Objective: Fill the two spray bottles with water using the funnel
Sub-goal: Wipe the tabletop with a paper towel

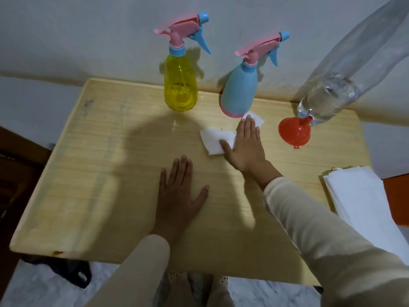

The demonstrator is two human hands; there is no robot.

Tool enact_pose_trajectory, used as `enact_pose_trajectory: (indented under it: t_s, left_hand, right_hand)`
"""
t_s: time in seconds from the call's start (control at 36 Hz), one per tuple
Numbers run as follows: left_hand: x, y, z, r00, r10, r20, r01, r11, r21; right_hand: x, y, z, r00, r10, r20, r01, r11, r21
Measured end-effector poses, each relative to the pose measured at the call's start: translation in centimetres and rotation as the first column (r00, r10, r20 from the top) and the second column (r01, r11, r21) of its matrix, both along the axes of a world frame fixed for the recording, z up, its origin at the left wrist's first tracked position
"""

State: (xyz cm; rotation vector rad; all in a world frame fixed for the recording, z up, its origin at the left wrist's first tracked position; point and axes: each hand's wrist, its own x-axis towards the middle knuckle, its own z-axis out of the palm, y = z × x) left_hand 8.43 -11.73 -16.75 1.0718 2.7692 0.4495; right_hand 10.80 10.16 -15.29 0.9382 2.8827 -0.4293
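Funnel (294, 132), on its side, spout toward water bottle (327, 100), lies just right of right hand (245, 149), flat-fingered on tissue (212, 140); left hand (179, 196), flat and empty, farther off.

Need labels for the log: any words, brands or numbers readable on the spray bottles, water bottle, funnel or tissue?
None to read. The yellow spray bottle, blue spray bottle, clear water bottle, red funnel and white tissue show no print in this view.

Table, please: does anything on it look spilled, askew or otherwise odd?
No spill shows. The right hand presses flat on a crumpled white tissue before the blue spray bottle; the red funnel lies on its side.
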Motion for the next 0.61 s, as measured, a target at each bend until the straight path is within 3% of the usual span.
enact_pose_trajectory:
  t_s: [0.25,0.42,0.53,0.61]
  left_hand:
    - [0.2,-0.4,-0.2,1.0,-0.014,-0.009,0.014,1.0,0.004]
    - [1.3,-3.3,0.0,1.0,0.026,0.016,-0.026,1.0,0.001]
    - [0.9,-6.6,0.3,0.996,0.089,0.018,-0.089,0.996,-0.002]
    - [-0.5,-9.2,0.6,0.991,0.132,-0.016,-0.132,0.991,-0.026]
  right_hand:
    - [4.0,-2.6,0.5,0.947,0.314,-0.059,-0.317,0.947,-0.044]
    - [9.4,-3.3,0.3,0.893,0.449,-0.019,-0.449,0.893,-0.017]
    - [11.0,-4.4,0.4,0.913,0.408,-0.006,-0.408,0.913,0.007]
    - [9.0,-5.7,0.5,0.973,0.23,-0.002,-0.23,0.973,0.002]
